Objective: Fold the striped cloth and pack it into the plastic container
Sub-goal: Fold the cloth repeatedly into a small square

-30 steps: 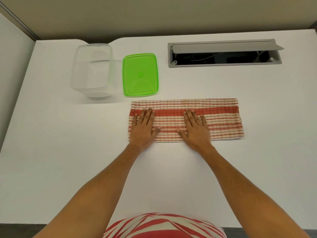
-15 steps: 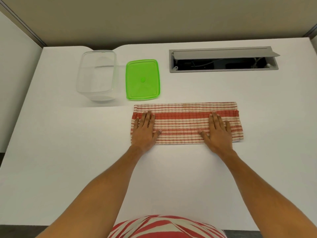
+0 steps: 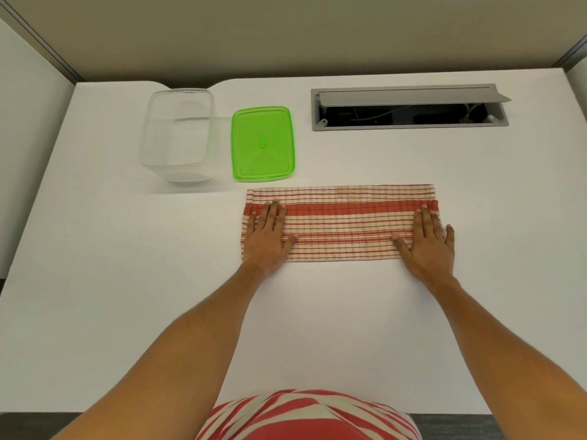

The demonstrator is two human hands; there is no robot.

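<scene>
A red and cream striped cloth (image 3: 343,222) lies folded into a long flat band on the white table (image 3: 127,281). My left hand (image 3: 266,238) rests flat on its left end, fingers spread. At the cloth's right end my right hand (image 3: 428,241) presses flat, its outer fingers reaching past the cloth's edge. Neither hand grips anything. A clear plastic container (image 3: 179,134) stands empty at the far left, apart from the cloth. Its green lid (image 3: 263,142) lies flat beside it, just beyond the cloth's left end.
A grey cable hatch (image 3: 409,107) with its flap raised is set into the table at the far right. Partition walls close off the back and the left side. The table's near edge runs just in front of my striped shirt (image 3: 305,416).
My right hand has slid to the right along the cloth, from the middle to its right end. My left hand has stayed on the left end.
</scene>
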